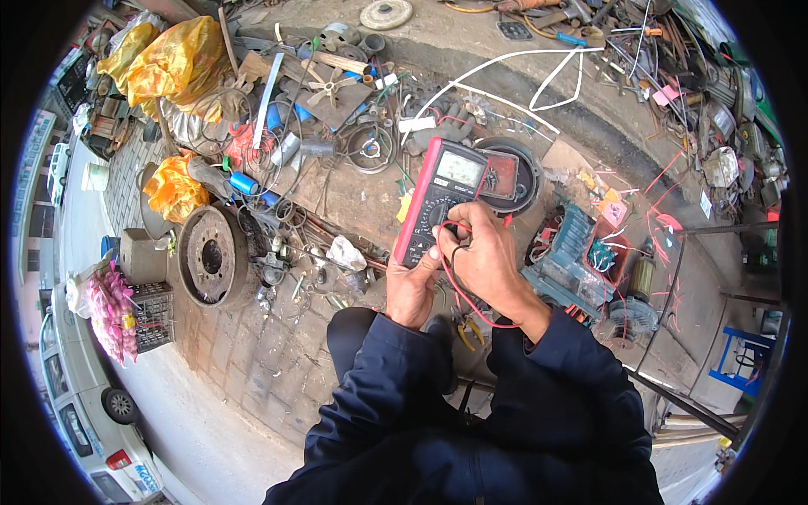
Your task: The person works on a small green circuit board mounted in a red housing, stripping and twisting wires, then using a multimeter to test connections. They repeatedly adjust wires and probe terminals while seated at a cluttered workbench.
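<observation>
My left hand (411,296) is closed around the lower end of a red and dark grey multimeter (433,202), tilted with its screen (459,168) at the far end. My right hand (488,257) bends over the meter's lower half, its fingers closed near the dial. Red and black test leads (457,290) run through those fingers, and a red loop hangs below toward my right wrist. Just past the meter lies a round black pan (536,183) with a red-rimmed clear box (502,175) in it. Yellow-handled pliers (469,334) lie on the ground between my knees.
To the right stands a teal motor housing (560,261) with an open box of wires. A rusty wheel drum (212,255) sits at left, near a black crate (153,316). Scrap, cables and a fan blade (331,87) crowd the far side. A parked car (84,412) is at far left.
</observation>
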Demonstrator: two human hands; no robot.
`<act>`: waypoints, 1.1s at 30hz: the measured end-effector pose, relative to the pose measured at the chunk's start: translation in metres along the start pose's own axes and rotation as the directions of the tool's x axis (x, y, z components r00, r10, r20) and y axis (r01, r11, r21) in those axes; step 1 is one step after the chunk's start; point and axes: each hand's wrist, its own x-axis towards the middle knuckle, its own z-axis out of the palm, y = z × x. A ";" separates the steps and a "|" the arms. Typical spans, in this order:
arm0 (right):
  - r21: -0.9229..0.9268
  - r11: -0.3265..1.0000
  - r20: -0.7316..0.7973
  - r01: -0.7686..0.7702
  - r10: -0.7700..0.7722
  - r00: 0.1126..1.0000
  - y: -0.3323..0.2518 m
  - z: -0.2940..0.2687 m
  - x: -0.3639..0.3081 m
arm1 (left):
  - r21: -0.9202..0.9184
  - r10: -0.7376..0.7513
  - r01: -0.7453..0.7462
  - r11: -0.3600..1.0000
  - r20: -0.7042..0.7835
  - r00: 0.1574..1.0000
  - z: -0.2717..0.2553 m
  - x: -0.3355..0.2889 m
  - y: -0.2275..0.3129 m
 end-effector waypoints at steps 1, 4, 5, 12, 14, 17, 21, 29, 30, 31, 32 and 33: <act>-0.025 0.998 -0.001 0.057 -0.057 0.998 0.008 0.001 0.000 | 0.011 -0.018 0.018 1.000 -0.012 1.000 0.000 0.001 -0.001; -0.047 0.980 0.021 0.191 -0.190 0.981 0.031 0.001 0.003 | 0.045 -0.077 0.080 0.996 -0.052 0.996 -0.001 0.000 -0.006; -0.058 0.979 0.050 0.194 -0.191 0.980 0.037 0.000 0.003 | 0.057 -0.096 0.100 0.993 -0.066 0.993 -0.002 -0.002 -0.007; -0.043 0.987 0.113 0.152 -0.146 0.983 0.053 0.000 -0.007 | 0.089 -0.155 0.163 0.983 -0.086 0.984 -0.013 -0.007 -0.016; -0.039 0.986 0.095 0.160 -0.156 0.983 0.055 0.001 -0.009 | 0.080 -0.136 0.143 0.987 -0.087 0.987 -0.014 -0.008 -0.019; -0.039 0.992 0.095 0.123 -0.118 0.988 0.056 0.003 -0.011 | 0.074 -0.143 0.150 0.986 -0.092 0.985 -0.015 -0.008 -0.021; 0.024 0.988 0.010 0.149 -0.150 0.989 0.048 -0.002 -0.011 | 0.036 -0.133 0.136 0.990 -0.067 0.989 -0.026 -0.008 -0.031; -0.116 0.814 -0.322 0.569 -0.573 0.754 0.000 -0.122 -0.044 | -0.097 -0.355 0.342 0.935 -0.293 0.888 -0.083 -0.017 -0.100; -0.135 0.750 -0.308 0.647 -0.653 0.692 -0.002 -0.141 -0.049 | -0.094 -0.379 0.369 0.925 -0.295 0.877 -0.089 -0.018 -0.111; -0.146 0.755 -0.294 0.639 -0.650 0.701 -0.006 -0.157 -0.060 | -0.086 -0.401 0.396 0.914 -0.322 0.857 -0.094 -0.018 -0.121; -0.210 0.763 -0.329 0.611 -0.644 0.691 -0.007 -0.167 -0.069 | -0.075 -0.398 0.394 0.916 -0.305 0.865 -0.098 -0.019 -0.132; -0.288 0.777 -0.358 0.560 -0.630 0.689 -0.006 -0.174 -0.077 | -0.099 -0.429 0.420 0.902 -0.303 0.851 -0.101 -0.018 -0.142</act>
